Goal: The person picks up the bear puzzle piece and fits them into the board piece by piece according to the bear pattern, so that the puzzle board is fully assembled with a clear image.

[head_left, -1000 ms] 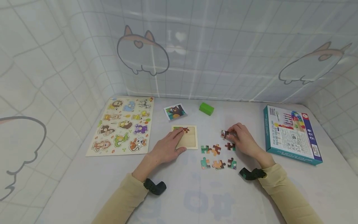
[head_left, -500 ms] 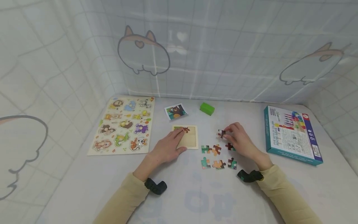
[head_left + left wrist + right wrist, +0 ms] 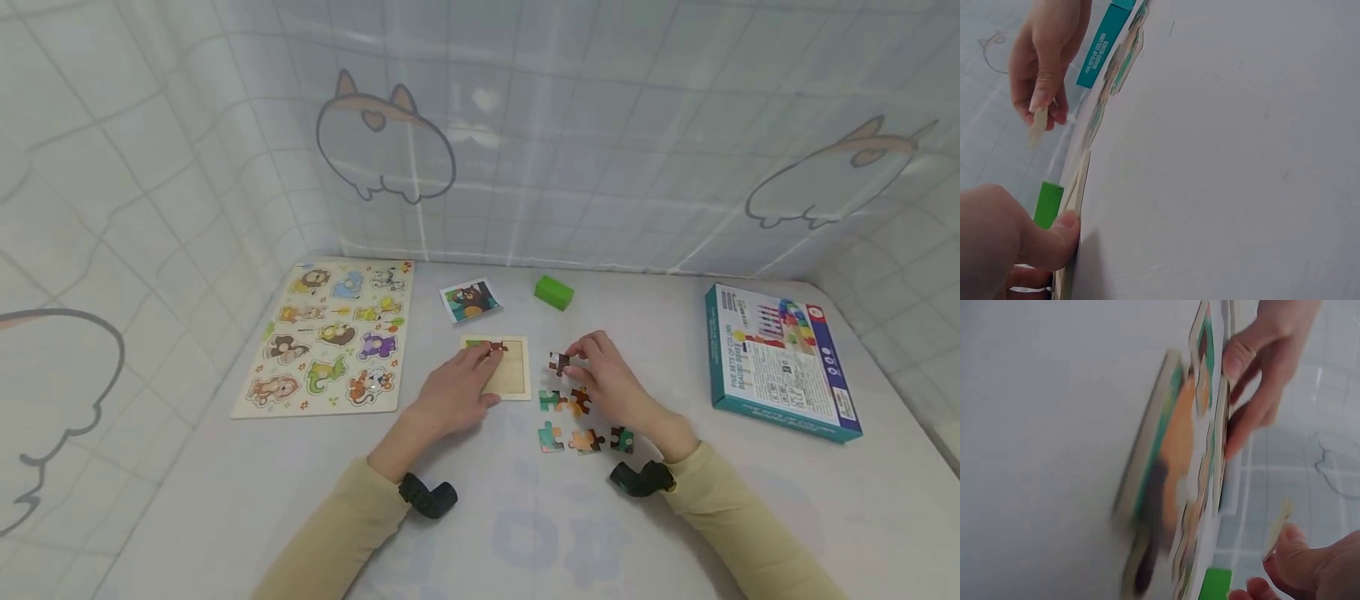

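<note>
My right hand (image 3: 613,385) pinches a brown and white jigsaw piece (image 3: 557,362) between thumb and fingertips, just right of a small square wooden puzzle tray (image 3: 527,371). The pale edge of that piece shows in both wrist views, raised off the table. My left hand (image 3: 453,392) rests over the tray's left side, fingers stretched across it and the thumb (image 3: 1063,231) against its near edge. Brown and green pieces lie along the tray's far edge, partly hidden under the fingers. Several loose jigsaw pieces (image 3: 587,440) lie in rows beneath and in front of my right hand.
A picture card with a bear (image 3: 470,301) and a green block (image 3: 554,292) lie behind the tray. A large animal peg board (image 3: 311,396) is at the left. At the right lies a teal and white box (image 3: 783,362). A tiled-pattern sheet rises behind.
My right hand has carried the pinched jigsaw piece leftward toward the tray, over the loose pieces. The left hand stays on the tray, its wrist shifted slightly right.
</note>
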Available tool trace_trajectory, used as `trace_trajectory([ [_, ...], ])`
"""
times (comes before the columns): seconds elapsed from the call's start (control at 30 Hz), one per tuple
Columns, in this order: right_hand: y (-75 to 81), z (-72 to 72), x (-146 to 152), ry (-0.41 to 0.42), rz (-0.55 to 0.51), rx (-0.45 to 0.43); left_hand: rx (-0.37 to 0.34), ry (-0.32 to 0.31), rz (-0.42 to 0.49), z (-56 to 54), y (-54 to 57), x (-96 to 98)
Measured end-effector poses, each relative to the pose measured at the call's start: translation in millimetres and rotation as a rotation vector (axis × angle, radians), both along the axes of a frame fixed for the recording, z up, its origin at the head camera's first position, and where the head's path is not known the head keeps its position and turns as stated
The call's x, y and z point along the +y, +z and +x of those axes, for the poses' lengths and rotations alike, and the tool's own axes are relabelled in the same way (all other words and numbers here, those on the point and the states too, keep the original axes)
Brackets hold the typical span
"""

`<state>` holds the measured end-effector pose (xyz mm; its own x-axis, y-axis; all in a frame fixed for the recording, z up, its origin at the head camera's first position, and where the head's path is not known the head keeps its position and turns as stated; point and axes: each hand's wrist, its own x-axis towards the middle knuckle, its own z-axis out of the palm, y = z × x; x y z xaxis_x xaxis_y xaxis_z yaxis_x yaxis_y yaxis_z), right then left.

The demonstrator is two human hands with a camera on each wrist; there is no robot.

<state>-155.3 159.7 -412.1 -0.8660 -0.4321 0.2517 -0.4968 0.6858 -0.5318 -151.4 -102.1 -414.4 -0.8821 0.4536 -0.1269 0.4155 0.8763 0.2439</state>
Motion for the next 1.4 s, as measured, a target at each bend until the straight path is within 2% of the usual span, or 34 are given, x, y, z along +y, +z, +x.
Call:
trace_trajectory([
  [0.17, 0.5, 0.8, -22.8, 0.027, -0.023, 0.041, 0.014, -0.002, -0.018, -0.7, -1.0, 1.4],
  [0.37, 2.1, -1.9, -49.9, 0.053, -0.052, 0.066, 0.000, -0.004, 0.049, -1.3, -3.1, 1.0],
  [0.67, 5.9, -10.3, -70.6, 0.026, -0.069, 0.033, -0.026, -0.009, 0.079, -2.0, -6.8, 0.6],
  [1.13, -11.5, -32.5, -69.2, -0.045, 0.001, -0.029, -0.026, -0.006, 0.109, -3.4, -8.7, 0.6],
  [1.4, -19.8, -36.5, -66.7, -0.057, 0.030, 0.019, -0.030, -0.003, 0.106, -2.7, -8.9, 0.0],
])
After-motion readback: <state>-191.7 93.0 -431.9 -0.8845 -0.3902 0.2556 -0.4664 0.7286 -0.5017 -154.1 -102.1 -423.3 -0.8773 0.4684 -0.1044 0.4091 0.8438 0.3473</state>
